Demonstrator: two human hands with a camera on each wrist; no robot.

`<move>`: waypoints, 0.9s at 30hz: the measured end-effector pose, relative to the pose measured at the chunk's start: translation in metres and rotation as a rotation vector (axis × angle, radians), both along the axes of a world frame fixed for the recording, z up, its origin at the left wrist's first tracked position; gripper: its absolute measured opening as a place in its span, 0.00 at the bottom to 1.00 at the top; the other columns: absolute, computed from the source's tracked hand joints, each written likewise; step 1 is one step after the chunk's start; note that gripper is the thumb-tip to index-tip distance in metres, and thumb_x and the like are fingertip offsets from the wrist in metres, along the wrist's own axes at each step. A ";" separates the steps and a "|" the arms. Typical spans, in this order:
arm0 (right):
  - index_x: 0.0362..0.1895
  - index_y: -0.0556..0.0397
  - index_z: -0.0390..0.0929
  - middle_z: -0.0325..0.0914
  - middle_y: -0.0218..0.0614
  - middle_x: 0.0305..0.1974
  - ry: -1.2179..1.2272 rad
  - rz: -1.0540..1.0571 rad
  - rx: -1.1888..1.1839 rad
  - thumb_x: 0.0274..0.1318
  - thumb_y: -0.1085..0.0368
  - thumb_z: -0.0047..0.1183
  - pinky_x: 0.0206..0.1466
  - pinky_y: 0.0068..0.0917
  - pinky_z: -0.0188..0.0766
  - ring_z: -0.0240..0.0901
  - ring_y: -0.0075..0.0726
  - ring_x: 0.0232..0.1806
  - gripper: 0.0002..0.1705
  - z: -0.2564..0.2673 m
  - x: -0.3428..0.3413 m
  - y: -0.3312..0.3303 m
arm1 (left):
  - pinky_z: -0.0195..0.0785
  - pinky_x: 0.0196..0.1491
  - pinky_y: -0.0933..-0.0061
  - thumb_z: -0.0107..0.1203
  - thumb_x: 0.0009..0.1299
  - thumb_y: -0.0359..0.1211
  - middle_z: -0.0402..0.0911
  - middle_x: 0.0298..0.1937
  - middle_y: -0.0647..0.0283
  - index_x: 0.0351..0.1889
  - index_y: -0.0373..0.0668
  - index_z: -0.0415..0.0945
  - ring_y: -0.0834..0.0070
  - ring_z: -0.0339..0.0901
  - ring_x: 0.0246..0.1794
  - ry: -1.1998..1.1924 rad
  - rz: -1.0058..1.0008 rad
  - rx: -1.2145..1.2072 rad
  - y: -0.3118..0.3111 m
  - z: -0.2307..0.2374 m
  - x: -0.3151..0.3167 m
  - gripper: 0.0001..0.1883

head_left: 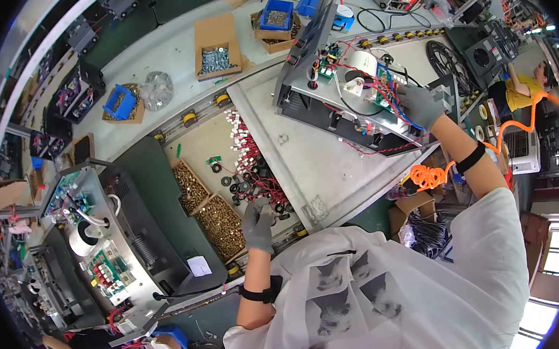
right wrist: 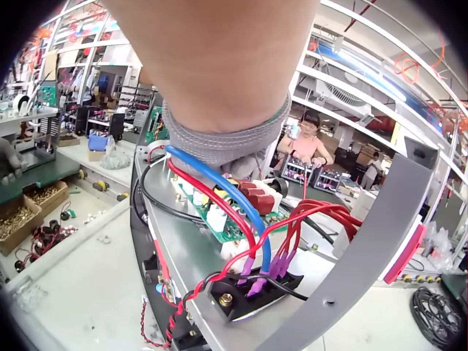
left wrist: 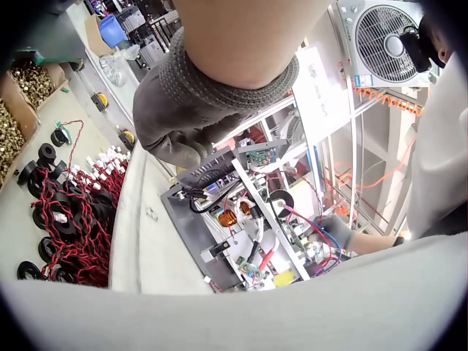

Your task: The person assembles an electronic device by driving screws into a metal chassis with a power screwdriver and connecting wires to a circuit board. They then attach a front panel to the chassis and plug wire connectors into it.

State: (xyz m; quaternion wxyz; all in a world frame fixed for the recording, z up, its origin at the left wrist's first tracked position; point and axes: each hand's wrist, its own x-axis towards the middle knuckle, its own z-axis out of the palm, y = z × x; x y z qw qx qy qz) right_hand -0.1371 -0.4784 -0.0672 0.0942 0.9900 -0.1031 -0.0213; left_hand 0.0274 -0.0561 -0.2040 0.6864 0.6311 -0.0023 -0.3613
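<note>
My left hand [head_left: 257, 227], in a grey glove, is over the near end of a pile of black rings with red wires [head_left: 244, 187]. In the left wrist view the left glove [left wrist: 172, 117] has bent fingers, its fingertips largely hidden. My right hand [head_left: 422, 106], also gloved, is at the wired side of an open metal chassis [head_left: 326, 98], by a green circuit board [head_left: 385, 94]. Red and blue wires [right wrist: 241, 197] pass in front of the right glove in the right wrist view, where the cuff hides its fingers. I cannot tell what either hand grips.
Cardboard boxes of brass screws [head_left: 221, 228] stand left of my left hand. A second open chassis [head_left: 101, 247] is further left. On the back bench are a box of silver screws [head_left: 216, 59] and blue bins [head_left: 276, 15]. An orange coiled hose [head_left: 429, 176] hangs by my right arm.
</note>
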 end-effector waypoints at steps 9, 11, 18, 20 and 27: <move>0.30 0.51 0.76 0.74 0.34 0.36 0.086 -0.102 0.002 0.43 0.67 0.48 0.39 0.34 0.73 0.73 0.43 0.40 0.08 -0.008 0.000 0.003 | 0.63 0.28 0.85 0.51 0.65 0.26 0.75 0.31 0.69 0.43 0.38 0.74 0.86 0.68 0.25 0.058 0.054 0.008 0.003 -0.003 0.007 0.09; 0.34 0.50 0.77 0.76 0.33 0.42 -0.002 -0.122 0.035 0.44 0.66 0.48 0.41 0.37 0.72 0.73 0.45 0.42 0.10 -0.011 -0.002 0.001 | 0.63 0.28 0.85 0.52 0.64 0.27 0.75 0.32 0.69 0.42 0.39 0.75 0.86 0.68 0.25 0.015 0.023 0.005 -0.001 -0.011 0.003 0.09; 0.38 0.51 0.77 0.74 0.46 0.40 -0.191 -0.319 0.118 0.47 0.68 0.48 0.43 0.41 0.69 0.71 0.55 0.41 0.12 -0.027 -0.031 -0.002 | 0.68 0.42 0.75 0.54 0.63 0.32 0.77 0.38 0.63 0.43 0.39 0.75 0.77 0.74 0.36 -0.231 -0.139 0.110 0.000 -0.002 -0.008 0.11; 0.46 0.50 0.76 0.74 0.46 0.41 -0.318 -0.385 0.104 0.46 0.72 0.46 0.42 0.45 0.66 0.70 0.56 0.40 0.19 -0.018 -0.038 0.019 | 0.67 0.47 0.69 0.53 0.63 0.38 0.78 0.39 0.62 0.43 0.40 0.75 0.74 0.73 0.41 -0.295 -0.177 0.075 0.008 -0.015 -0.012 0.15; 0.54 0.47 0.71 0.57 0.54 0.64 -0.891 -0.411 0.054 0.52 0.38 0.50 0.60 0.50 0.58 0.59 0.59 0.61 0.33 -0.046 -0.077 0.145 | 0.70 0.46 0.72 0.53 0.62 0.31 0.79 0.41 0.61 0.47 0.42 0.75 0.76 0.75 0.41 -0.308 -0.181 0.177 0.025 -0.061 -0.019 0.15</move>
